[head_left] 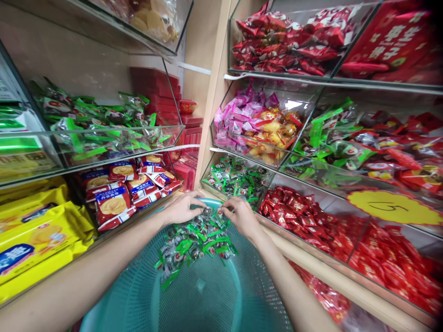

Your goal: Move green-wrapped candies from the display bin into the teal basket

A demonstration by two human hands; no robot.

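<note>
A teal plastic basket [162, 304] with perforated walls is in front of me. At its far side lies a heap of small candies [197, 242] in clear and green wrappers. My left hand [183, 207] is over the far left rim, its thumb and fingers closed on a wrapped candy at the top of the heap. Opposite it, my right hand [240, 216] pinches another wrapped candy between thumb and fingertips. The exact grip of the left fingertips is partly hidden. Just beyond the basket, a clear bin holds similar green-wrapped candies [238, 177].
Shelves with clear bins form a corner around the basket. Red-wrapped candies [304, 212] fill bins at right, below a yellow price tag [396, 206]. Pink-wrapped sweets [238, 115] sit above. Left are cookie packets [112, 203] and yellow packages [41, 244]. A wooden post [212, 92] divides the shelves.
</note>
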